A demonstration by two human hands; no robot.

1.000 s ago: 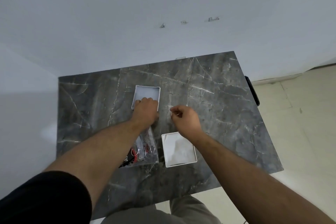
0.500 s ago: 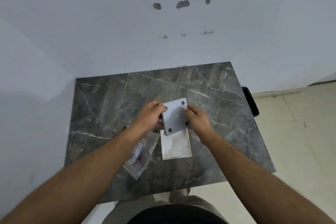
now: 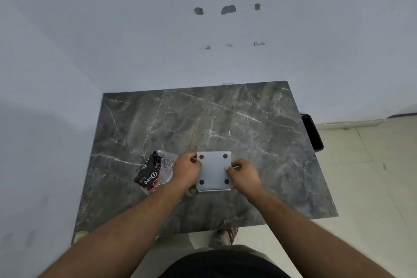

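Two-handed, pinching the seemingly light, stiff white lid [image 3: 213,170] at opposite edges with curled fingers [image 3: 229,168], likely slippery

Left grip [image 3: 186,170], right grip [image 3: 243,172] on white box [image 3: 213,169]

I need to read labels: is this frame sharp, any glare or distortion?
Head view: sharp; the four black dots on the white box, held between left hand and right hand, are crisp, and "Dove" on the bag is readable. Head view: light soft and even, no glare on the marble table; wide angle stretches the forearms.
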